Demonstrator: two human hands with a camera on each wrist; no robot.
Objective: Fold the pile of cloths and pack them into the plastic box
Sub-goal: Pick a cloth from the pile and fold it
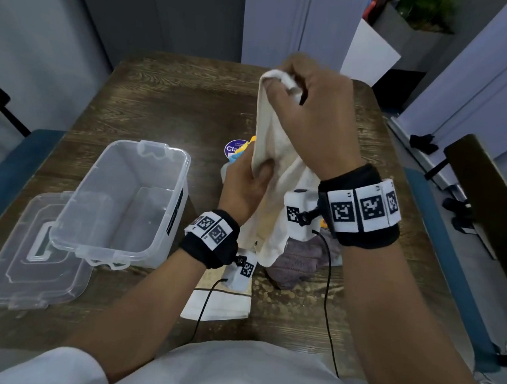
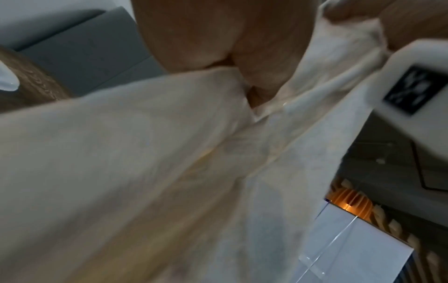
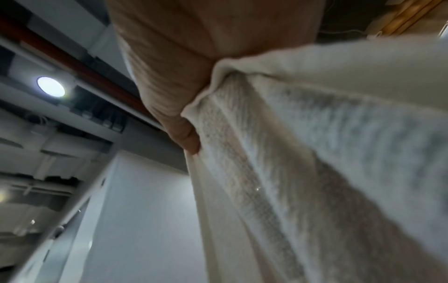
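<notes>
Head view: one cream-white terry towel (image 1: 274,145) hangs in the air over the dark wooden table (image 1: 177,104), to the right of the box. The right hand (image 1: 317,106) pinches its top corner with curled fingers. The left hand (image 1: 246,185) grips an edge lower down, thumb on the cloth.

One clear plastic box (image 1: 123,255) stands open, and its one clear lid (image 1: 34,267) lies flat at its near left corner.

Three more cloths show: a folded white cloth with a brown stripe (image 1: 221,305), a crumpled mauve cloth (image 1: 298,263) and a blue-and-yellow cloth (image 1: 240,151). The towel and hands largely hide this pile.
</notes>
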